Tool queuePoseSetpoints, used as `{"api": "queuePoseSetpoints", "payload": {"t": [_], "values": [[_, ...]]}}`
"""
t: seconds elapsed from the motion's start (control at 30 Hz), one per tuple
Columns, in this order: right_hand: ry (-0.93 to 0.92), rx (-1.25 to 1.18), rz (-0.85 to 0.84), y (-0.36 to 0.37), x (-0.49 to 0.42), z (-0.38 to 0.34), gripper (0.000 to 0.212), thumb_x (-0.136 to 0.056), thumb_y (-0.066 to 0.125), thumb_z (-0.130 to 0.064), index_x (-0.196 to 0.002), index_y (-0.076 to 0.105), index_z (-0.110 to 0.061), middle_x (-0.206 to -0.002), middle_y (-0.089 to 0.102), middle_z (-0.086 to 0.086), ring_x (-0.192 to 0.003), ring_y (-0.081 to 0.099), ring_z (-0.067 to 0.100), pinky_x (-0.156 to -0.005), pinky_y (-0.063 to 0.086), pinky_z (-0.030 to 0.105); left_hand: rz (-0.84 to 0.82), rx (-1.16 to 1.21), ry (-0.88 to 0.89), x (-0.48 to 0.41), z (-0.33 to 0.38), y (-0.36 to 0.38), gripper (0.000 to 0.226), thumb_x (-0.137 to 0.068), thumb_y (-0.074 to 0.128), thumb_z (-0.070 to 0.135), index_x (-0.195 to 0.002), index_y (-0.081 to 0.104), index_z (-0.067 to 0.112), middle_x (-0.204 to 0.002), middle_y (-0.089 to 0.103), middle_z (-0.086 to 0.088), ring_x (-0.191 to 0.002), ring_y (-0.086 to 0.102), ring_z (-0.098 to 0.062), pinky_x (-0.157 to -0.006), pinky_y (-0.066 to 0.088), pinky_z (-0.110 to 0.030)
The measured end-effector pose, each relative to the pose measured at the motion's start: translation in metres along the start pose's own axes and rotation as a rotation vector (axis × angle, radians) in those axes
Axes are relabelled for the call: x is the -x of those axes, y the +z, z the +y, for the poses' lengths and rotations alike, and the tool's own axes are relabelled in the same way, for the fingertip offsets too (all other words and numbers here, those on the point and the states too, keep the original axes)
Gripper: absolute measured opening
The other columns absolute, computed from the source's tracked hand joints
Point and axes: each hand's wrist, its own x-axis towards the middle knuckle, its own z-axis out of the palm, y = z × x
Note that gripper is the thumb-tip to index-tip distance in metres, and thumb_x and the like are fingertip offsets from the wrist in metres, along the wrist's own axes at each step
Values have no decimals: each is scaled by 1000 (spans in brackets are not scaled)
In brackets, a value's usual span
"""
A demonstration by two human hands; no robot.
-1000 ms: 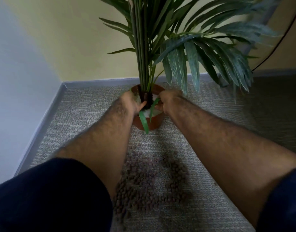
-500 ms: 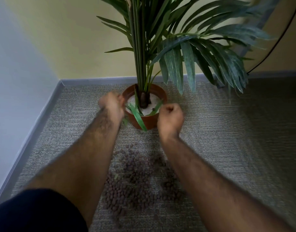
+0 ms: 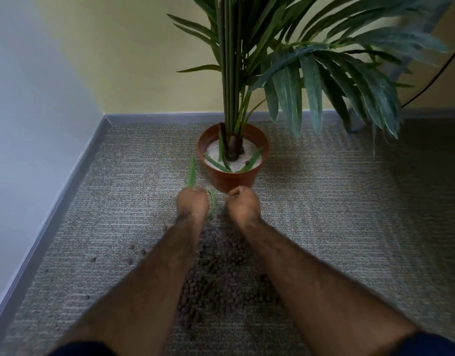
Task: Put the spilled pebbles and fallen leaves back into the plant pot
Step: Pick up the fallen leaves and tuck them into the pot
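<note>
So a few stray pebbles (image 3: 130, 259) sit out on the carpet (image 3: 337, 214) toward the left wall, and just right of those the left hand (image 3: 193, 204) is curled closed around a fallen leaf (image 3: 191, 173) whose tip pokes up past the knuckles, beside the pot (image 3: 232, 176). A second leaf (image 3: 213, 200) lies between the two hands on the floor. The right hand (image 3: 243, 205) is fisted too, but I can't tell if there's anything in it. A few leaves (image 3: 250, 163) are already lying in the pot, plus maybe one pebble. Looks barely started honestly: the big pile of pebbles (image 3: 221, 283) is on the carpet between the forearms, closer to the camera than both hands.
</note>
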Motion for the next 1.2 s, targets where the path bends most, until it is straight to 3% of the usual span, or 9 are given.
{"api": "queuePoseSetpoints", "payload": {"t": [0.13, 0.23, 0.33, 0.53, 0.67, 0.77, 0.87, 1.03, 1.2], "values": [[-414, 607, -166, -9, 4, 11, 25, -97, 56, -13, -119, 66, -21, -129, 61, 8, -116, 62, 30, -96, 53, 42, 41, -779, 380, -39, -20, -26, 46, -96, 55, 18, -142, 55, 16, -141, 52, -20, -126, 52, -41, -104, 45, -46], [-610, 878, -395, -1, 5, 9, 31, -99, 53, -15, -129, 61, -19, -164, 29, 10, -146, 34, 34, -112, 41, 50, -103, -1011, 475, -63, -22, -32, 64, -97, 55, 21, -157, 34, 30, -166, 21, -21, -147, 31, -42, -120, 31, -51], [-667, 1022, -498, 11, 7, 4, 42, -102, 47, -15, -143, 49, -19, -172, 2, 6, -156, 10, 35, -119, 28, 58, -251, -1074, 450, -73, -20, -31, 68, -101, 54, 28, -161, 24, 36, -169, 7, -21, -153, 21, -41, -124, 25, -51], [-704, 1134, -563, 23, 14, 8, 41, -104, 40, -16, -143, 52, -11, -163, 34, 5, -145, 37, 34, -112, 41, 53, -237, -1202, 460, -67, -27, -26, 58, -102, 46, 18, -157, 30, 13, -166, 19, -17, -148, 26, -41, -120, 29, -52], [-746, 985, -407, 19, 19, 15, 25, -100, 42, -11, -121, 56, -9, -134, 59, 12, -119, 60, 33, -97, 50, 46, -99, -1078, 487, -62, -26, -30, 41, -101, 47, 20, -136, 51, -2, -141, 52, -21, -128, 51, -39, -107, 44, -46], [-879, 917, -260, 12, 30, 18, 21, -97, 48, -10, -110, 64, -13, -117, 64, 8, -103, 65, 30, -86, 52, 43, 100, -699, 480, -47, -30, -39, 29, -101, 52, 22, -113, 69, 1, -100, 72, -17, -83, 65, -30, -75, 52, -33], [-926, 834, -220, 5, 39, 21, 22, -96, 52, -11, -109, 69, -14, -110, 69, 7, -100, 65, 28, -92, 51, 42, 336, -284, 463, -24, -31, -53, 26, -101, 59, 21, -106, 77, 2, -71, 67, -1, -53, 56, -10, -46, 38, -9], [-1016, 678, -112, -12, 50, 16, 15, -94, 56, -12, -100, 70, -13, -107, 70, 4, -96, 63, 24, -93, 49, 43, 563, 176, 613, 1, 23, -71, 29, -99, 64, 26, -83, 74, 4, -67, 63, -3, -53, 48, -10, -41, 33, -11], [-1171, 633, 151, -36, 61, 4, 17, -85, 72, -12, -102, 74, -7, -120, 72, 11, -96, 66, 27, -85, 53, 41, 376, -192, 669, 17, 92, -73, 35, -98, 65, 26, -65, 66, 14, -56, 56, 4, -44, 48, 3, -40, 35, -8]]}}
